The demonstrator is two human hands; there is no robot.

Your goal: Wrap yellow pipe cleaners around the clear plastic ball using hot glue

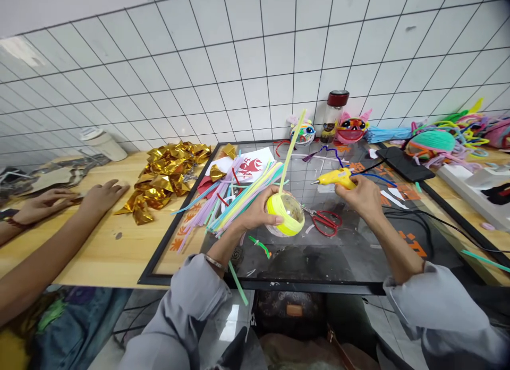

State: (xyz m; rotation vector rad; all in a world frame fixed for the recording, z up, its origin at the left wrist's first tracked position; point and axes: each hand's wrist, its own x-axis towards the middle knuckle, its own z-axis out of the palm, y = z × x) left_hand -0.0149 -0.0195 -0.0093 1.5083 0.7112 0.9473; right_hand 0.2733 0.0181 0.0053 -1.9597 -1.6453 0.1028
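My left hand [258, 211] is closed around a clear round cup wrapped in yellow strips [287, 221], tilted so its opening faces up and right. From its rim a long pale-yellow pipe cleaner [291, 149] sticks upward. In my right hand [360, 195] is a yellow hot glue gun [337, 177], its nozzle pointing left, apart from the cup. Red-handled scissors [325, 222] lie on the dark glass board just right of the cup. A bundle of pastel pipe cleaners [235, 200] spreads out to the left, and a short green piece [261, 247] lies below.
Gold foil [167, 173] is heaped at left, near another person's hands [98, 200]. Along the back stand two decorated animal heads [303, 132], a lidded bottle [333, 118] and a blue bundle [388, 134]. A phone [408, 164], black cables and a power strip [474, 192] lie right.
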